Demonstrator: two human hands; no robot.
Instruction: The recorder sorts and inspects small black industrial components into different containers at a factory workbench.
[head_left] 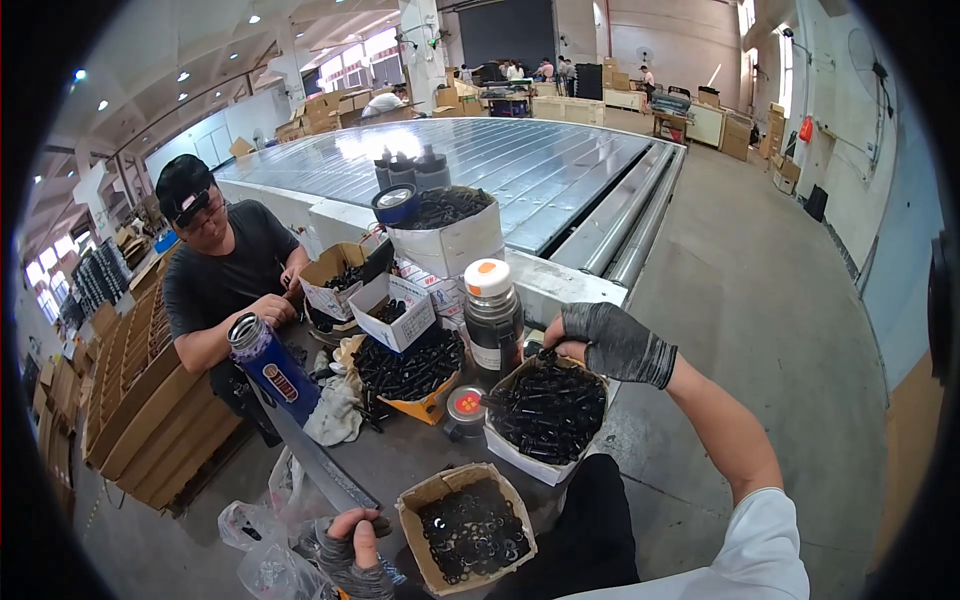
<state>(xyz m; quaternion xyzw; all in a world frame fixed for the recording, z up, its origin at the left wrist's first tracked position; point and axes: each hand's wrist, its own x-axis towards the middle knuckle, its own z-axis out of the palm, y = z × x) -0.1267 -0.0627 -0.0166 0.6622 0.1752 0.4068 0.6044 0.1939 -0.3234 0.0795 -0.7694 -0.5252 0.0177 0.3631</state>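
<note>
My right hand point(618, 345), in a grey fingerless glove, reaches over the far edge of a white carton point(527, 462) heaped with small black cylindrical parts point(548, 412). Its thumb and fingers come together at the pile; what lies between them blends with the black parts. Low in the view, my left hand point(352, 556), gloved alike, is curled with the thumb up. Something small and dark shows at its fingertips, too unclear to name. Just right of it stands an open cardboard box point(412, 530) of small black rings point(475, 530).
Across the table a person point(235, 255) handles small parts beside a blue bottle point(275, 370). A thermos point(493, 325), a metal cup point(465, 410) and more boxes of black parts point(410, 368) crowd the table. Behind lies a large slatted metal panel point(450, 160); clear plastic bags point(270, 550) lie lower left.
</note>
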